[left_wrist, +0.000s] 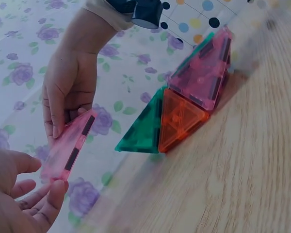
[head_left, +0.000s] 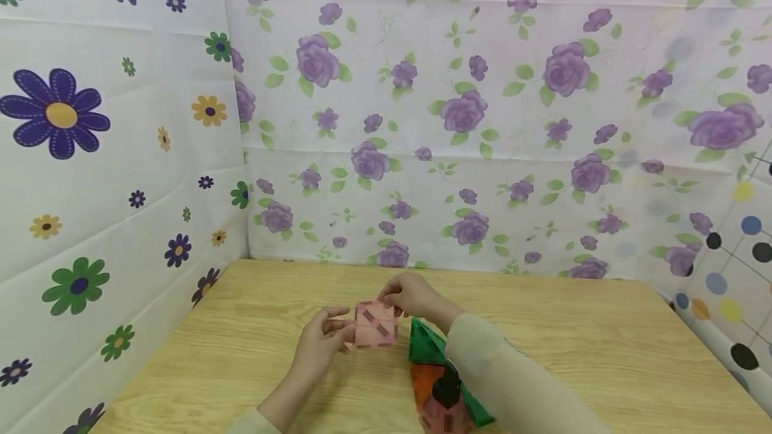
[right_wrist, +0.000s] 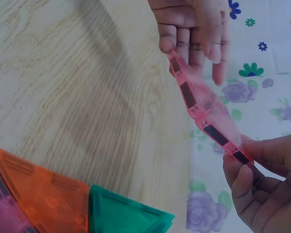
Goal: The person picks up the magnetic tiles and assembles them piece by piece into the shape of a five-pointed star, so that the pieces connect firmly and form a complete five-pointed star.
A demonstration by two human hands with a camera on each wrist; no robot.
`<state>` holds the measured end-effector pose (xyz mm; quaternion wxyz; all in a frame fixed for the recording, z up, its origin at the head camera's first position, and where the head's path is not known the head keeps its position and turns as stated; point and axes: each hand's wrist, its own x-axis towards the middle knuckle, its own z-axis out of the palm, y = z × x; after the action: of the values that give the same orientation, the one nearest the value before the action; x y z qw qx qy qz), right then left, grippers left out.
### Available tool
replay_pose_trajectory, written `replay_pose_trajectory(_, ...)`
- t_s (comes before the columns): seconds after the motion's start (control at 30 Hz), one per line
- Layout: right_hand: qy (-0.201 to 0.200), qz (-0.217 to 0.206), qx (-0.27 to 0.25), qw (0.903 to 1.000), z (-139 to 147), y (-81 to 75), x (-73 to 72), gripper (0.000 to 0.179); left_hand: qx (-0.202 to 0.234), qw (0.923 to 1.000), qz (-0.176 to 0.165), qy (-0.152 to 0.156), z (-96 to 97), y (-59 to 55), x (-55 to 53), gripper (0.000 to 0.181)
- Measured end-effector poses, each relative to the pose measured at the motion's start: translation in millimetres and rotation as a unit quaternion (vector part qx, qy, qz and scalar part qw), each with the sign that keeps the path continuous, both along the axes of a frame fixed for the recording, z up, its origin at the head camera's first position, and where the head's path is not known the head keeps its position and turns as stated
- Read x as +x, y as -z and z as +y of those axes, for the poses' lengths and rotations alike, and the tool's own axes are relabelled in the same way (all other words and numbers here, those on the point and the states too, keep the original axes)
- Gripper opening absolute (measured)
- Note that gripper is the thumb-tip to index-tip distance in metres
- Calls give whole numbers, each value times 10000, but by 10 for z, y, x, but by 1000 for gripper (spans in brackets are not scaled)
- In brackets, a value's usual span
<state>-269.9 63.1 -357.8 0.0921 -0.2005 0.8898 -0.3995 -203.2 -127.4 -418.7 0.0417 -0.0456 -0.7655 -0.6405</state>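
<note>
Two pink triangular magnetic tiles point(head_left: 375, 325), joined along a diagonal into a slightly folded square, are held up above the table. My left hand point(head_left: 322, 342) pinches the left corner between thumb and fingertips, its index finger stretched out and apart from the tiles. At the upper right corner, my right hand point(head_left: 415, 298) grips them between thumb and fingers. In the right wrist view the fold point(right_wrist: 196, 114) shows between the two tiles. Below my right forearm stands a build of green point(left_wrist: 144, 127), orange point(left_wrist: 180, 119) and pink-purple point(left_wrist: 200, 75) tiles, partly hidden by the sleeve in the head view.
The wood-grain table point(head_left: 241, 327) lies beneath both hands. Flowered cloth walls point(head_left: 422, 119) rise behind it and at the left; a dotted cloth point(head_left: 732, 280) hangs at the right. A dark wrist device point(head_left: 447, 386) overlaps the tile build in the head view.
</note>
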Motion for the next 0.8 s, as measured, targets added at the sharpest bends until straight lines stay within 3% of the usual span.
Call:
replay_pose_trajectory(0.23, -385, -19, -3, 9993, 66, -30, 14, 17, 619, 9951, -569, 515, -29, 12, 18, 40)
replay_pose_trajectory(0.43, -640, -84, -22, 9979, 89, -53, 62, 16, 851, 9883, -907, 881, -41, 59, 30, 36)
replay_pose_trajectory(0.8, -963, -225, 203, 9949, 105, 14, 106, 18, 953, 9863, -1186, 636, 61, 159, 194, 28)
